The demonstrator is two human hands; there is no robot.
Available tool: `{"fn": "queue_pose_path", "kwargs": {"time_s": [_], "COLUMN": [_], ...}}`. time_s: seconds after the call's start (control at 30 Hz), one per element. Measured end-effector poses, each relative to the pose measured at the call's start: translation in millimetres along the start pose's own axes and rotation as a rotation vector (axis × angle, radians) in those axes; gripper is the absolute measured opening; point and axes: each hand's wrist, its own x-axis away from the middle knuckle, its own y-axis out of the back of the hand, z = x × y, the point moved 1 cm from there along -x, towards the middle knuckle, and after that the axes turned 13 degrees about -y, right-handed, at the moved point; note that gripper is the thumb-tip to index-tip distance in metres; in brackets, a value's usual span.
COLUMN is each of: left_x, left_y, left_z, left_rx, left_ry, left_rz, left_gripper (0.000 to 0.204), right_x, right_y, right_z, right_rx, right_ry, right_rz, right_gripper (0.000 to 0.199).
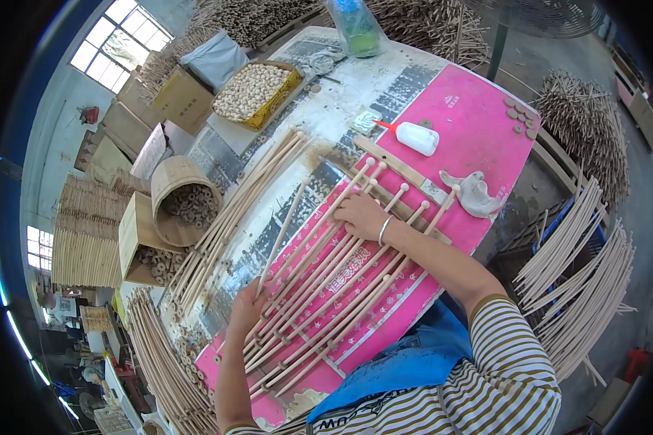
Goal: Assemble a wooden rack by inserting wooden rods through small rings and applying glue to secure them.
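Observation:
My left hand [247,310] is closed around the lower end of a thin wooden stick [286,223], which slants up and away over the table. At the middle of the table my right hand [363,216] lies over a row of wooden rods [326,286], its fingers curled onto a rod near the far ends. The rods lie side by side on a pink printed sheet [406,290]. Several carry small round balls [404,188] at their far ends, and ring-shaped pieces [286,339] sit near their near ends. A slotted wooden bar [392,165] lies just beyond the balls.
A white bottle with a red nozzle [417,138] and a crumpled white bag [475,193] lie right. A yellow basket [276,109] holds wooden balls. Loose sticks [243,210], a wooden bucket [168,177] and a box of rings [139,239] are left. Stick bundles [580,290] stand right.

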Motion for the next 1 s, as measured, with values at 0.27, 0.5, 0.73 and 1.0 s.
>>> {"fn": "queue_pose_path", "kwargs": {"time_s": [0.27,0.5,0.73,1.0], "left_x": [-41.7,-61.0,-78.2,-114.3], "left_y": [20.4,1.8,4.1,5.4], "left_z": [5.5,34.0,11.7,19.8], "left_rx": [-0.102,-0.406,-0.413,-0.483], "left_ry": [-0.056,-0.082,-0.063,-0.018], "left_rz": [-0.009,0.052,0.125,0.254], "left_gripper": [0.03,0.033,0.046,0.067], "right_x": [14.7,-0.8,-27.3,-22.5], "right_y": [-4.9,9.5,6.0,2.1], "right_z": [-13.7,-18.2,-55.8,-39.5], "right_rx": [-0.07,-0.082,-0.172,-0.001], "right_ry": [0.077,0.112,-0.017,0.014], "right_rz": [-0.047,-0.008,0.068,-0.203], "right_gripper": [0.024,0.018,0.016,0.023]}}
